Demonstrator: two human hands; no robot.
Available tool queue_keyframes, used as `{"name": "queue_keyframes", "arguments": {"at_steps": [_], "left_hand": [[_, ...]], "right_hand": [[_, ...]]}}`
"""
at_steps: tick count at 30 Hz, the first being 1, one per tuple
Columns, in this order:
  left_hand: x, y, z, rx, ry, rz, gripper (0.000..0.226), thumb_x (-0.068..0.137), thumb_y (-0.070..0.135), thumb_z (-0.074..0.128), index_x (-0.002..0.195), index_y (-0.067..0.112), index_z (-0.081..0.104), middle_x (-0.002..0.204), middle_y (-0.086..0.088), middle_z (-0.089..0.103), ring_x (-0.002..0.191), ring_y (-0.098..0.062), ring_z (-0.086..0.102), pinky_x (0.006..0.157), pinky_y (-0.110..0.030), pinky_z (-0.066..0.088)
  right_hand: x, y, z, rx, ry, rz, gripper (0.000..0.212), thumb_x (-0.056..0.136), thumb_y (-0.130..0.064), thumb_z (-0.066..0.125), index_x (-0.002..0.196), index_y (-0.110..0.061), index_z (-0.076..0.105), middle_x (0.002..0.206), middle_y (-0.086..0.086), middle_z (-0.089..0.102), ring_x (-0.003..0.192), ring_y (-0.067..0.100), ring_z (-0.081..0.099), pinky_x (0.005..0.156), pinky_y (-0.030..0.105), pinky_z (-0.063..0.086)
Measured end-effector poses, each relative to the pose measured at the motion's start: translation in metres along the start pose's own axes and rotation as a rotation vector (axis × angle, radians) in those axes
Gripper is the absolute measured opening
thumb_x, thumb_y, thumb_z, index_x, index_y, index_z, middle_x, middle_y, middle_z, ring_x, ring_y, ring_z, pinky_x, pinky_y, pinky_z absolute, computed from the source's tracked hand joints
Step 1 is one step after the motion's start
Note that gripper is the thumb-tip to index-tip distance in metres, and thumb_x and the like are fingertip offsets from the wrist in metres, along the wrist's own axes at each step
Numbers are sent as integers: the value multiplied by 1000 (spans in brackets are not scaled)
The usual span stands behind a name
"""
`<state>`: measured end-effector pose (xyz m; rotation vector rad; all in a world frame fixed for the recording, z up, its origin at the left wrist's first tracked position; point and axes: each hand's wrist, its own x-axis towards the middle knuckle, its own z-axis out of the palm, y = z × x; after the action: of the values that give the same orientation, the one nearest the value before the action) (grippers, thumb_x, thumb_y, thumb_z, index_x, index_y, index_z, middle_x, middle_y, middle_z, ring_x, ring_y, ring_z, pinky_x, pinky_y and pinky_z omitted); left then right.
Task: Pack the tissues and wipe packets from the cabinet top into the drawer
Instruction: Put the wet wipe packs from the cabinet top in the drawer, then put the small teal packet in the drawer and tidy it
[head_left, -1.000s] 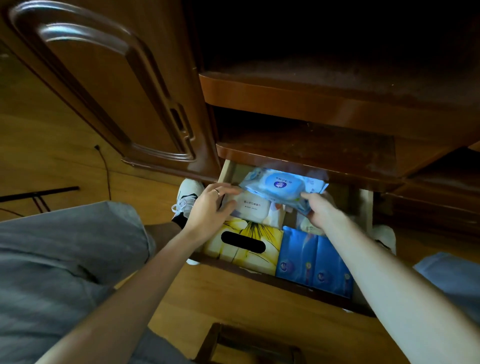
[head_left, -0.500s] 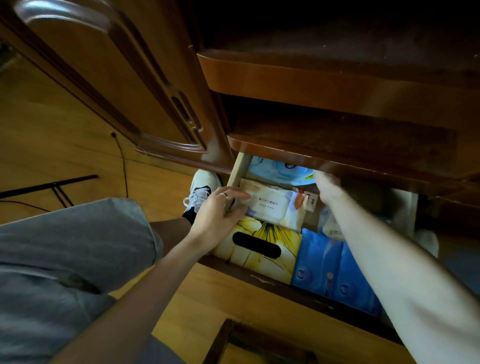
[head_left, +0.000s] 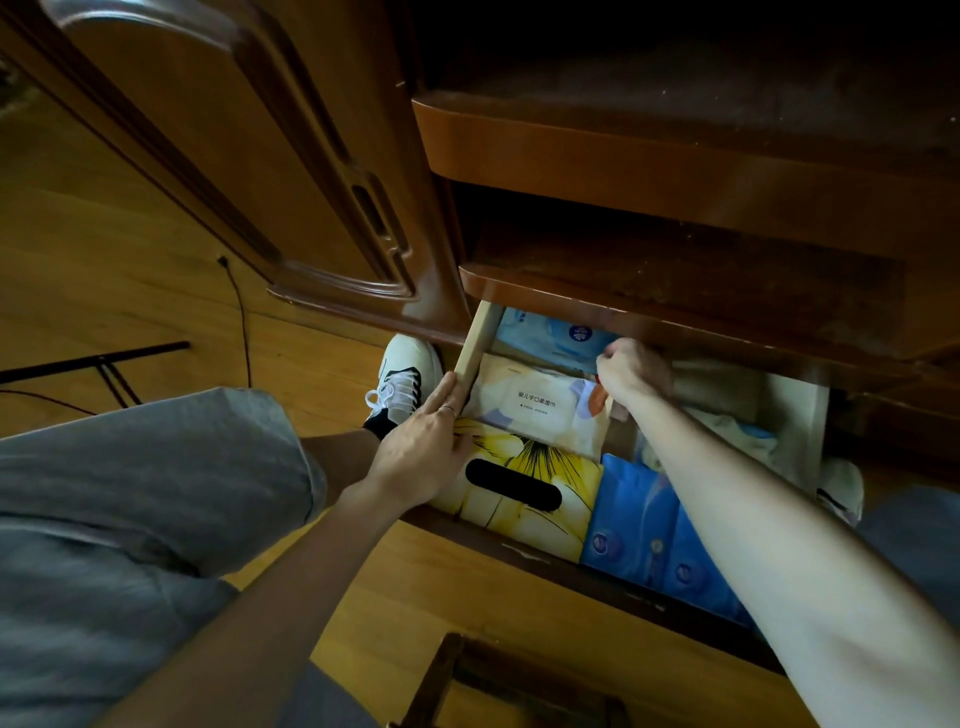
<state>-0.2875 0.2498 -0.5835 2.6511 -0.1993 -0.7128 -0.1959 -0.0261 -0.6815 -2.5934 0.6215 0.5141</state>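
The open drawer sits low in the cabinet, under a dark shelf. At its back lies a blue wipe packet. My right hand has its fingers curled on that packet's front edge. In front of it lie a white wipe packet, a yellow tissue box and blue tissue packs. Pale packets show behind my right forearm. My left hand rests with straight fingers along the drawer's left wall, its thumb by the yellow box.
The cabinet door stands open at the left. A shelf edge overhangs the drawer's back. My shoe is beside the drawer, a cable and black stand lie on the floor, and a wooden frame stands near me.
My right hand carried the blue wipe packet from above the drawer to its back, under the shelf. My left hand slid from the white packet to the drawer's left wall.
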Motion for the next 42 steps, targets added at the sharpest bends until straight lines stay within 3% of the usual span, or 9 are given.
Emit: {"name": "queue_keyframes", "arguments": {"at_steps": [5, 9, 13, 16, 21, 27, 32, 39, 42], "left_hand": [[7, -3, -1, 120, -20, 3, 73, 98, 36, 52, 162, 23, 19, 170, 10, 7, 122, -26, 64, 66, -29, 46], [8, 6, -10, 173, -49, -1, 77, 93, 32, 57, 159, 19, 19, 167, 8, 17, 122, -30, 61, 80, -44, 56], [1, 18, -22, 257, -160, -43, 81, 96, 41, 54, 162, 17, 12, 171, 7, 5, 147, -27, 34, 106, -45, 43], [-13, 48, -32, 323, -94, 32, 68, 95, 44, 55, 154, 18, 33, 168, 5, 16, 148, -28, 28, 110, -45, 39], [-53, 135, -101, 139, 457, 347, 46, 93, 37, 58, 138, 30, 57, 138, 5, 58, 122, -22, 58, 89, -37, 53], [-92, 206, -227, 57, 963, 672, 23, 94, 24, 60, 114, 30, 70, 107, 11, 68, 93, -11, 65, 65, -27, 54], [-80, 268, -299, 101, 922, 753, 18, 93, 27, 59, 107, 32, 70, 114, 12, 66, 92, -14, 62, 65, -28, 46], [-12, 370, -339, 157, 659, 699, 25, 90, 30, 56, 110, 35, 71, 116, 5, 63, 104, -21, 63, 83, -35, 50], [20, 415, -342, 170, 586, 707, 29, 89, 30, 55, 112, 33, 72, 119, 3, 66, 109, -21, 63, 88, -37, 52]], "right_hand": [[-7, 0, -12, -36, -171, -48, 23, 101, -23, 47, 114, -22, 66, 123, 8, 67, 106, 29, 63, 88, 35, 51], [-42, 2, -32, -92, -167, -102, 49, 100, -18, 46, 148, -27, 47, 158, 2, 39, 143, 30, 33, 113, 39, 35], [-97, 5, -61, -82, -160, -240, 38, 99, -21, 49, 135, -27, 61, 145, 2, 54, 133, 27, 45, 107, 35, 41], [-143, 8, -107, 67, -278, -352, 30, 99, -15, 51, 113, -24, 75, 124, -7, 66, 120, 19, 59, 95, 32, 46], [-212, 9, -234, 191, 299, -574, 26, 100, -22, 53, 104, -36, 74, 103, -24, 72, 93, -3, 66, 82, 25, 56], [-259, 14, -388, 28, 1129, -753, 22, 94, -25, 50, 102, -29, 70, 101, -17, 68, 97, 1, 55, 72, 19, 48], [-245, 33, -452, -290, 833, -341, 53, 96, -48, 40, 140, -26, 58, 148, -4, 55, 135, 22, 47, 109, 43, 36], [-225, 39, -469, -302, 1016, -426, 46, 90, -48, 39, 105, -28, 77, 109, -8, 75, 104, 17, 65, 104, 38, 40], [-212, 44, -488, -233, 1001, -437, 32, 90, -38, 47, 86, -32, 78, 88, -14, 74, 85, 9, 65, 75, 26, 50]]}}
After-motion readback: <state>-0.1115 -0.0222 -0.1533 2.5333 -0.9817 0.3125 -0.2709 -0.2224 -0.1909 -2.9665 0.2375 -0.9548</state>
